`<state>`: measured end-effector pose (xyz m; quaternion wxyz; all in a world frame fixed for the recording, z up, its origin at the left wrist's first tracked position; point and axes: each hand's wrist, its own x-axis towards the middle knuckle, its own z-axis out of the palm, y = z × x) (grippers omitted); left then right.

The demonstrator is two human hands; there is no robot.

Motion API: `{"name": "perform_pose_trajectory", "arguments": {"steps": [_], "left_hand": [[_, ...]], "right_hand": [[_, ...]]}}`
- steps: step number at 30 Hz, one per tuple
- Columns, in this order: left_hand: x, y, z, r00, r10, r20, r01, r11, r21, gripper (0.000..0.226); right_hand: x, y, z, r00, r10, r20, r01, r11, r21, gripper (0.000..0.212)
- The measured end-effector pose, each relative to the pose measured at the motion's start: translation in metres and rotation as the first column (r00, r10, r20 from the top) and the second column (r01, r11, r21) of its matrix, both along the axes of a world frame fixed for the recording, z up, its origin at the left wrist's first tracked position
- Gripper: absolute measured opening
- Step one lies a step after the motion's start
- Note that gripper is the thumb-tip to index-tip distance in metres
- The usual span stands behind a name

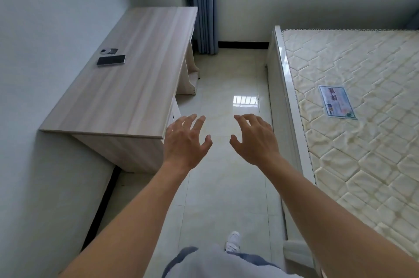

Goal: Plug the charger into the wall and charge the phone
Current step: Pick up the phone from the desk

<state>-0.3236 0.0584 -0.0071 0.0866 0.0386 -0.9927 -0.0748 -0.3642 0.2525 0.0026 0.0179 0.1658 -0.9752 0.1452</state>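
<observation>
A dark phone [111, 60] lies flat on the wooden desk [127, 87], near the wall on the left. Just behind it sits a small charger [109, 51], white and grey, with a dark part beside it. Both of my arms reach forward over the floor. My left hand [184, 141] hovers by the desk's near right corner, fingers spread and empty. My right hand [256, 139] hangs level with it over the tiles, fingers apart and empty. Both hands are well short of the phone. No wall socket shows in this view.
A bed with a bare quilted mattress [358, 105] fills the right side, with a label [337, 102] on it. A tiled aisle [226, 100] runs between desk and bed. Blue curtains [203, 5] hang at the far wall. My shoe [232, 241] shows below.
</observation>
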Motion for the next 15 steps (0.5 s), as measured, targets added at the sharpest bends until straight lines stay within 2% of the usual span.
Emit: {"name": "perform_pose_trajectory", "arguments": {"steps": [15], "left_hand": [[-0.168,-0.004,-0.020,1.000,0.022,0.016,-0.022,1.000,0.001,0.057]], "right_hand": [[-0.173,-0.007,-0.014,1.000,0.031,0.003,-0.031,0.999,-0.020,0.054]]}}
